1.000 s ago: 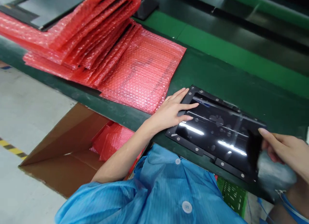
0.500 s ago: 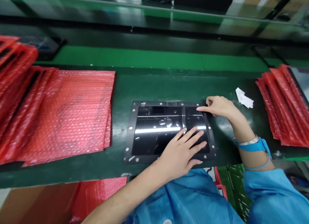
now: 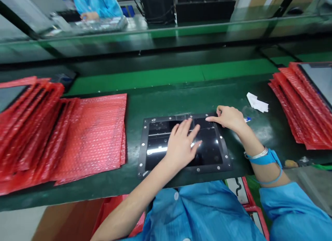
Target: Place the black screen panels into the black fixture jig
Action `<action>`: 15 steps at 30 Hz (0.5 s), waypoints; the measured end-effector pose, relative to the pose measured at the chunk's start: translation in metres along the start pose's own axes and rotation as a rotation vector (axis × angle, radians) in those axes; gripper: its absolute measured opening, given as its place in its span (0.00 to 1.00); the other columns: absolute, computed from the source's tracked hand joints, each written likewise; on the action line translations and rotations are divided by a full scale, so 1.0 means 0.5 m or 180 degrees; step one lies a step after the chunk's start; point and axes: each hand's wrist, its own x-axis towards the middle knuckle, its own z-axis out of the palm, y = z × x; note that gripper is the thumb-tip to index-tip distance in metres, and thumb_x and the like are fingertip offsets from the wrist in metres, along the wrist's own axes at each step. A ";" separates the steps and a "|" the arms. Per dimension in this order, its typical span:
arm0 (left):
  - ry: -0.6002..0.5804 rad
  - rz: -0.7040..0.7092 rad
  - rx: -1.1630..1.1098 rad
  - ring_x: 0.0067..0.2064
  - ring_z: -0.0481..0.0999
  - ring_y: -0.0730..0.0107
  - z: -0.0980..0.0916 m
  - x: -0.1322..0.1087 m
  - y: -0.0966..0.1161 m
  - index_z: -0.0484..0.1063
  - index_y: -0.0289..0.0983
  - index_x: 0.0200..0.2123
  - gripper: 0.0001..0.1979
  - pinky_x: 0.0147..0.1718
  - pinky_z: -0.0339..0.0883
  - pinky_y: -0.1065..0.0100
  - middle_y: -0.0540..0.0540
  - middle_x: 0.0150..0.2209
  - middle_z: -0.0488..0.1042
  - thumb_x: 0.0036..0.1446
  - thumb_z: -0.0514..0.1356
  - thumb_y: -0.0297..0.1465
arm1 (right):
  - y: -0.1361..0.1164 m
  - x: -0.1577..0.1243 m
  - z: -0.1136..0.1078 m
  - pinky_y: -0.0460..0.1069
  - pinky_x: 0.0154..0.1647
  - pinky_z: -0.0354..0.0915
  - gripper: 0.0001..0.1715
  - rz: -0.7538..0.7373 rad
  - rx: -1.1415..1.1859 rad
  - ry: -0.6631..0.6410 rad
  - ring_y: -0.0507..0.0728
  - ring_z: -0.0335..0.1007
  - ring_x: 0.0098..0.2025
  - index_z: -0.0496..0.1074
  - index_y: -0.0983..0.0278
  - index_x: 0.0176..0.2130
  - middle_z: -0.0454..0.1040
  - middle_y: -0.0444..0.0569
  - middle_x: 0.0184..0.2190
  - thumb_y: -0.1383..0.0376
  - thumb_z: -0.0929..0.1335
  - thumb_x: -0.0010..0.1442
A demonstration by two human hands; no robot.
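Black and glossy, the flat panel (image 3: 207, 151) lies on the dark green tabletop (image 3: 153, 102), its long near edge towards the person's blue shirt (image 3: 197, 210), with pale round dots spaced along its frame. The left hand (image 3: 181, 144) is laid over the middle of the dark screen, its fingers spread and loose, closed on nothing. The right hand (image 3: 229, 118) is at the far right corner, thumb stretched over the frame and the other fingers curled; whether they pinch the edge or merely touch it cannot be told. A blue wrist strap (image 3: 267, 158) circles the right wrist. Beyond that hand lies a crumpled white scrap (image 3: 257, 103). To the panel's left, apart from it, a flat red bubble-wrap pouch (image 3: 95, 137) rests beside a leaning pile of red pouches (image 3: 28, 133); another red stack (image 3: 298, 109) stands at the far right. Across the bench, a co-worker in blue sleeves (image 3: 106, 5) has a hand (image 3: 89, 16) low over some blurred items.
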 end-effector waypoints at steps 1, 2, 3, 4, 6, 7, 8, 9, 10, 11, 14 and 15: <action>0.0146 -0.0266 0.0109 0.63 0.67 0.52 -0.003 0.007 -0.010 0.68 0.38 0.61 0.21 0.62 0.57 0.46 0.36 0.62 0.69 0.67 0.55 0.35 | -0.002 -0.003 0.003 0.49 0.29 0.54 0.27 0.0005 0.0029 0.0044 0.60 0.72 0.34 0.60 0.58 0.27 0.73 0.45 0.22 0.41 0.69 0.57; 0.0243 -0.0430 0.0198 0.63 0.67 0.52 -0.006 0.012 -0.018 0.67 0.39 0.62 0.21 0.63 0.56 0.45 0.36 0.60 0.70 0.67 0.54 0.34 | -0.004 -0.004 0.004 0.49 0.29 0.55 0.27 0.0001 0.0061 0.0077 0.60 0.72 0.33 0.60 0.58 0.26 0.73 0.45 0.22 0.41 0.69 0.57; 0.0288 -0.0494 0.0259 0.62 0.68 0.52 -0.008 0.017 -0.023 0.66 0.39 0.63 0.22 0.63 0.55 0.44 0.36 0.59 0.71 0.67 0.54 0.35 | -0.007 -0.005 0.006 0.49 0.28 0.55 0.27 -0.0011 0.0092 0.0103 0.60 0.72 0.33 0.59 0.58 0.26 0.73 0.46 0.22 0.42 0.69 0.56; 0.0287 -0.0503 0.0290 0.61 0.68 0.52 -0.009 0.021 -0.027 0.65 0.38 0.63 0.22 0.62 0.55 0.43 0.37 0.57 0.72 0.67 0.54 0.36 | -0.010 -0.005 0.007 0.50 0.27 0.55 0.28 -0.0015 0.0106 0.0127 0.61 0.72 0.31 0.59 0.58 0.25 0.73 0.47 0.22 0.42 0.69 0.56; 0.0234 -0.0519 0.0282 0.58 0.69 0.51 -0.008 0.030 -0.033 0.66 0.34 0.61 0.23 0.60 0.57 0.45 0.36 0.53 0.74 0.67 0.54 0.37 | -0.016 -0.002 0.014 0.51 0.25 0.55 0.28 -0.0021 0.0075 0.0241 0.64 0.71 0.29 0.59 0.57 0.24 0.72 0.49 0.22 0.40 0.68 0.55; 0.0217 -0.0542 0.0271 0.56 0.70 0.51 -0.006 0.036 -0.035 0.67 0.32 0.60 0.22 0.59 0.59 0.46 0.36 0.51 0.74 0.67 0.54 0.37 | -0.017 0.000 0.019 0.52 0.24 0.55 0.29 -0.0022 0.0045 0.0332 0.65 0.71 0.28 0.58 0.57 0.23 0.71 0.50 0.21 0.39 0.67 0.55; 0.0217 -0.0569 0.0271 0.54 0.71 0.52 -0.005 0.043 -0.038 0.68 0.31 0.58 0.22 0.58 0.61 0.48 0.36 0.50 0.74 0.67 0.54 0.38 | -0.018 0.002 0.024 0.53 0.24 0.55 0.29 -0.0032 0.0031 0.0456 0.66 0.71 0.27 0.58 0.56 0.23 0.71 0.51 0.21 0.38 0.66 0.56; 0.0231 -0.0594 0.0289 0.53 0.71 0.53 -0.004 0.051 -0.041 0.69 0.31 0.56 0.20 0.56 0.62 0.50 0.36 0.49 0.74 0.67 0.54 0.38 | -0.018 0.003 0.031 0.54 0.23 0.56 0.29 -0.0051 0.0052 0.0585 0.68 0.70 0.26 0.57 0.56 0.23 0.70 0.52 0.20 0.37 0.64 0.56; 0.0251 -0.0609 0.0326 0.51 0.71 0.54 -0.004 0.058 -0.044 0.70 0.31 0.54 0.19 0.55 0.63 0.52 0.37 0.48 0.74 0.67 0.54 0.38 | -0.016 0.004 0.036 0.55 0.23 0.57 0.29 -0.0078 0.0118 0.0706 0.69 0.70 0.25 0.57 0.55 0.24 0.69 0.52 0.18 0.36 0.63 0.56; 0.0271 -0.0618 0.0374 0.50 0.72 0.56 -0.004 0.065 -0.047 0.71 0.32 0.53 0.18 0.54 0.63 0.54 0.38 0.47 0.74 0.67 0.55 0.38 | -0.014 0.003 0.042 0.56 0.23 0.58 0.29 -0.0098 0.0227 0.0816 0.70 0.69 0.24 0.57 0.55 0.25 0.68 0.53 0.17 0.35 0.61 0.56; 0.0315 -0.0697 0.0484 0.49 0.72 0.57 -0.007 0.078 -0.050 0.72 0.33 0.49 0.17 0.51 0.64 0.56 0.40 0.45 0.75 0.66 0.57 0.40 | 0.003 0.003 0.053 0.61 0.25 0.62 0.28 -0.0145 0.0706 0.0858 0.73 0.70 0.24 0.59 0.52 0.28 0.71 0.54 0.19 0.33 0.60 0.54; 0.0330 -0.0740 0.0470 0.49 0.72 0.56 -0.008 0.080 -0.049 0.72 0.33 0.49 0.18 0.51 0.64 0.56 0.39 0.45 0.75 0.65 0.57 0.41 | 0.012 0.006 0.057 0.62 0.26 0.64 0.26 -0.0151 0.0825 0.0789 0.72 0.71 0.25 0.60 0.51 0.29 0.73 0.53 0.22 0.34 0.60 0.53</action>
